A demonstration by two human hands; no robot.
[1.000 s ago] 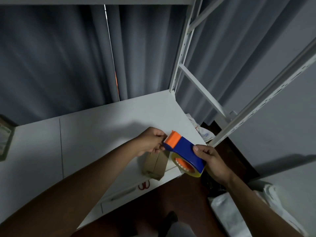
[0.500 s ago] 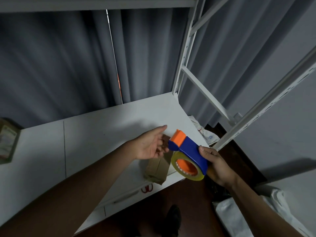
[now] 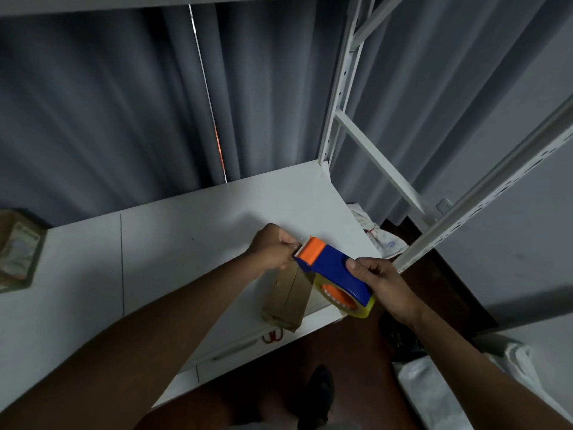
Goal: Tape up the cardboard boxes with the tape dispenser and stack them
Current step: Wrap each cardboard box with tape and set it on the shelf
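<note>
A blue tape dispenser (image 3: 336, 273) with an orange front and a roll of clear yellowish tape is held in the air by my right hand (image 3: 383, 283), which grips its rear. My left hand (image 3: 273, 248) has its fingers curled at the toothed front end, pinching at the tape end there. Below the dispenser a small brown cardboard box (image 3: 288, 297) lies on the white table (image 3: 173, 237) near its front right corner, partly hidden by the dispenser.
Another cardboard box (image 3: 18, 249) stands at the table's far left edge. Red-handled scissors (image 3: 273, 335) lie on a lower ledge. A white metal rack frame (image 3: 341, 88) rises at the right. Grey curtains hang behind. Crumpled cloth (image 3: 376, 234) lies beyond the table corner.
My left hand opened briefly, then curled again at the dispenser's front. The dispenser tilted so its roll showed, then levelled slightly.
</note>
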